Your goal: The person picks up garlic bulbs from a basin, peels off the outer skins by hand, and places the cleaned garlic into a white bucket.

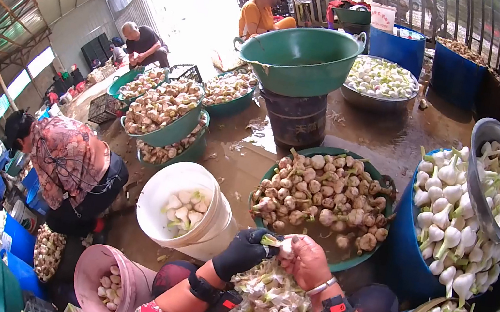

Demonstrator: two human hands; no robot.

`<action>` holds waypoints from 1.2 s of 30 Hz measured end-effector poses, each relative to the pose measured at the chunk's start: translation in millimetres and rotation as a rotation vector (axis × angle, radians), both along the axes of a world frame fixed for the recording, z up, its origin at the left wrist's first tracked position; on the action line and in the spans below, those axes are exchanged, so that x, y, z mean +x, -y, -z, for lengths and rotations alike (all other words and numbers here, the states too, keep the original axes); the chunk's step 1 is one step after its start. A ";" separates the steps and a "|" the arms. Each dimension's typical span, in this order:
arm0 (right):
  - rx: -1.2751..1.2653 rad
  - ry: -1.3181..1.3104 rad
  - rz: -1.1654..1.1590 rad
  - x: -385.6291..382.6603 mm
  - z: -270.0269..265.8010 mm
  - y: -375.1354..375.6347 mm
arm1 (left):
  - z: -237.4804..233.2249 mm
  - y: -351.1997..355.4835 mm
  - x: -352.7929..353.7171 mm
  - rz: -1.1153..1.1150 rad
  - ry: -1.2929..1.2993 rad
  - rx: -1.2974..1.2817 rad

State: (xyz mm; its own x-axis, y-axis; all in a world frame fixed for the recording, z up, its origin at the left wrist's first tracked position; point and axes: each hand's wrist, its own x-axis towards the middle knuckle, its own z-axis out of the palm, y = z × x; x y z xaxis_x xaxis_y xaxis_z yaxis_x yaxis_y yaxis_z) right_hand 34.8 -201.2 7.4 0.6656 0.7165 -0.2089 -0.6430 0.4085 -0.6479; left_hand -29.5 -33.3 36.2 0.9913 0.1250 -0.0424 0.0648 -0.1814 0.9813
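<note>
My left hand (244, 252), in a black glove, and my bare right hand (307, 261) both grip one garlic bulb (280, 244) with a green stalk, held over my lap. A heap of white peelings (272, 305) lies between my knees. Just beyond my hands stands a green basin (390, 187) full of unpeeled, dirty garlic bulbs. A white bucket (166, 189) tilted at my left holds a few peeled bulbs.
A blue tub (409, 249) and a metal bowl (487, 139) at right hold peeled garlic. More green basins (178, 129) of garlic stand at back left. An empty green basin (299, 58) rests on a black barrel. A person in a patterned headscarf (64, 158) sits at left.
</note>
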 end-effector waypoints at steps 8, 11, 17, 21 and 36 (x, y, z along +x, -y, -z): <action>0.029 -0.387 -0.395 -6.8 0.0 19.8 | -28.9 19.7 -20.2 -0.004 0.283 0.862; 0.090 -0.472 -0.520 -14.2 -12.1 29.4 | -38.0 28.5 -26.3 0.019 0.302 0.890; 0.243 -0.321 -0.498 -12.1 -15.1 45.0 | -32.1 44.6 -22.9 -0.005 0.187 0.270; 0.209 -0.336 -0.347 13.3 -16.2 61.6 | -40.0 53.7 -36.3 -0.073 -0.087 -0.337; 0.384 0.124 0.177 -10.6 -36.5 49.2 | -0.7 25.2 -17.1 -0.034 0.123 -0.061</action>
